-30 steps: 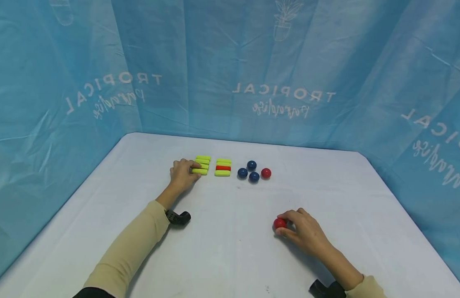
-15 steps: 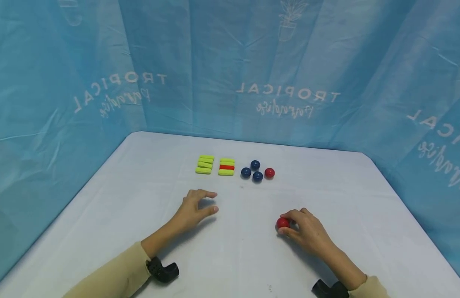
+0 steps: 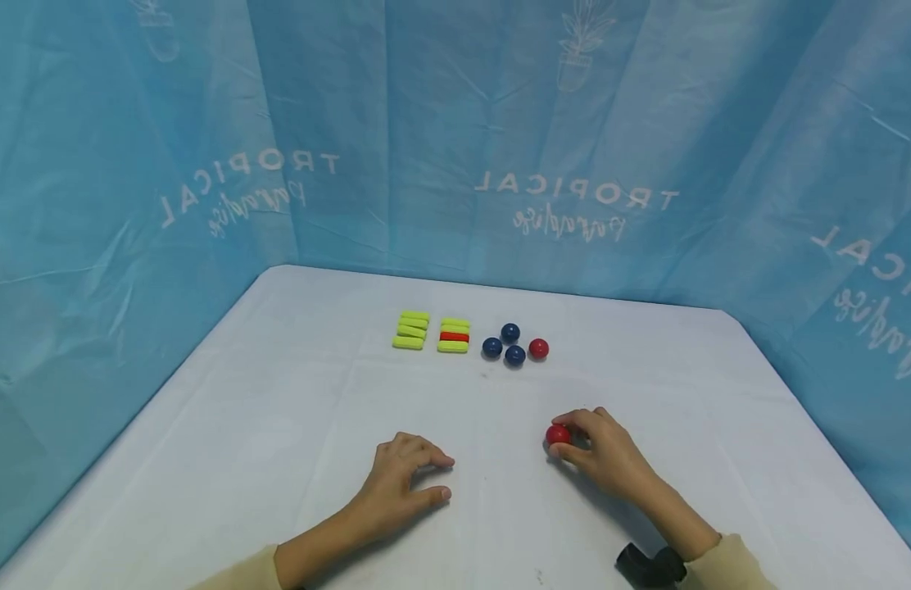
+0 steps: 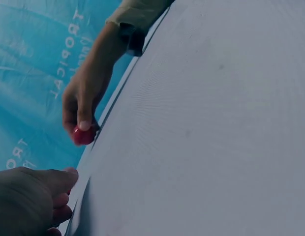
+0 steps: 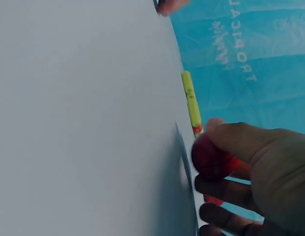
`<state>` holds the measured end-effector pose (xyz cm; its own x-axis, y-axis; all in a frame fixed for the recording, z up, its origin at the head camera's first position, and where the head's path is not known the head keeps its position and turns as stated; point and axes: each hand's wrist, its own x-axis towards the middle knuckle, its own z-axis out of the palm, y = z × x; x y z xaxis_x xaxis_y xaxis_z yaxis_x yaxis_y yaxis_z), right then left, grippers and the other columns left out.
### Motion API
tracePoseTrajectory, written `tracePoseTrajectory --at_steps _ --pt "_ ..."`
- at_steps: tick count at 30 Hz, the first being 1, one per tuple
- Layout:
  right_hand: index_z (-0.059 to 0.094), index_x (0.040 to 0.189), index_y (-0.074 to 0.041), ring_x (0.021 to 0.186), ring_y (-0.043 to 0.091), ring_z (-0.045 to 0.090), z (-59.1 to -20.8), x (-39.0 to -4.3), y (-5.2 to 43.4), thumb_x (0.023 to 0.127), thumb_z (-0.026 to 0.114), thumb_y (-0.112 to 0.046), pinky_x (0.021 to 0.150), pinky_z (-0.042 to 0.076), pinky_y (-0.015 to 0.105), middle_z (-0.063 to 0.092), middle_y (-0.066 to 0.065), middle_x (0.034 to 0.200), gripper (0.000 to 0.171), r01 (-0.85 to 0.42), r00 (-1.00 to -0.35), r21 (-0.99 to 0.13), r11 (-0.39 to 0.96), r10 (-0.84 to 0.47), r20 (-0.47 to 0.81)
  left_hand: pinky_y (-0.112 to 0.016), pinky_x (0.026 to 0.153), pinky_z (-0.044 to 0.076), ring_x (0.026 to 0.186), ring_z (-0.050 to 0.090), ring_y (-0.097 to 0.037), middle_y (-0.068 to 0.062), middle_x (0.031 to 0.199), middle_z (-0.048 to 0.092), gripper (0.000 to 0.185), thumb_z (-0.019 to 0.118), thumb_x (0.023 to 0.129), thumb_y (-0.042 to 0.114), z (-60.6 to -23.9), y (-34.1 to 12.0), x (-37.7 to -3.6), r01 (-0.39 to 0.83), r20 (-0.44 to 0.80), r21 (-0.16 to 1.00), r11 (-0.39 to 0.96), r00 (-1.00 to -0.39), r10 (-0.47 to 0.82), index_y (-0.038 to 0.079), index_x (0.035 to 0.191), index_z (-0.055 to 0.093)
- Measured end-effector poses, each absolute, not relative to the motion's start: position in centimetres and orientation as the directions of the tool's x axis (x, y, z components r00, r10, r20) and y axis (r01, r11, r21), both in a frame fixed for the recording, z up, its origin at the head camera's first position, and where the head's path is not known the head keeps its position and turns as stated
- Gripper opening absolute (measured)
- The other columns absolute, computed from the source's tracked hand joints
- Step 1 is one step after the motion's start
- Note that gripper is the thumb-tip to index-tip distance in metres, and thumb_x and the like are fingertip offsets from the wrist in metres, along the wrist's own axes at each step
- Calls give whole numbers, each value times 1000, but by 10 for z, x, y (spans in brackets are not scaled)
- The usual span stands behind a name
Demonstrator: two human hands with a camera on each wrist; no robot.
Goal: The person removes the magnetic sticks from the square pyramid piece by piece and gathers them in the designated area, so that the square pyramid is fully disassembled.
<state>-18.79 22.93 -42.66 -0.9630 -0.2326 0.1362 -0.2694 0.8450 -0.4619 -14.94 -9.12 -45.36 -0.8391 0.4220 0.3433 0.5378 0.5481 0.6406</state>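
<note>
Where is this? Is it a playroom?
Probably a makeshift recording booth, not a playroom: a white table walled by blue "Tropical" curtains, with only small yellow bars and balls set out.

- Right hand (image 5: 260, 172) pinches red ball (image 5: 211, 157) against white table (image 5: 83, 123).
- Yellow-green bars (image 5: 191, 103) edge-on beyond; blue curtain (image 5: 256, 59) behind.

Counted on the surface (image 3: 278, 426): seven yellow-green bars (image 3: 411, 330) in two short stacks, four in the left and three in the right; one red bar (image 3: 454, 337) in the right stack. Three blue balls (image 3: 505, 345). Two red balls (image 3: 539, 348). Two hands.
</note>
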Motion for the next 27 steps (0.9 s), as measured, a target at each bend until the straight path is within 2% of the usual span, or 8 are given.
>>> tracePoseTrajectory --at_steps 5,10,17,21,27 --pt "61 120 -12 99 22 53 -424 -220 235 82 72 -30 79 46 35 63 5 106 43 -175 -985 -563 808 -147 95 -44 94 30 111 44 -11 11 109 60 32 77 73 30 -455 -90 -148 564 354 584 584 -824 442 21 103 67" --pt "57 124 -10 107 29 49 -426 -258 244 86 67 -30 83 44 42 62 13 113 43 -110 -993 -589 801 -63 100 -44 94 30 111 44 -12 8 110 59 33 77 73 30 -454 -90 -146 565 349 565 601 -824 447 20 103 67" --pt "52 129 -10 106 29 48 -431 -300 249 89 63 -25 84 44 42 60 15 119 44 -17 -998 -617 787 28 64 -44 94 31 112 43 -14 6 112 58 35 76 75 31 -453 -90 -145 555 325 562 614 -830 453 18 105 66" --pt "51 130 -7 109 31 51 -430 -315 245 89 61 -22 91 43 46 60 17 124 44 -13 -997 -625 780 40 71 -43 93 31 111 44 -13 6 112 58 35 76 74 32 -453 -90 -144 560 335 551 618 -827 451 19 105 66" --pt "50 130 -5 113 32 46 -429 -330 241 89 61 -18 96 40 49 57 19 127 45 5 -996 -634 774 57 63 -42 92 31 110 44 -13 6 112 59 34 76 74 32 -453 -91 -144 567 350 540 622 -823 447 19 104 67"
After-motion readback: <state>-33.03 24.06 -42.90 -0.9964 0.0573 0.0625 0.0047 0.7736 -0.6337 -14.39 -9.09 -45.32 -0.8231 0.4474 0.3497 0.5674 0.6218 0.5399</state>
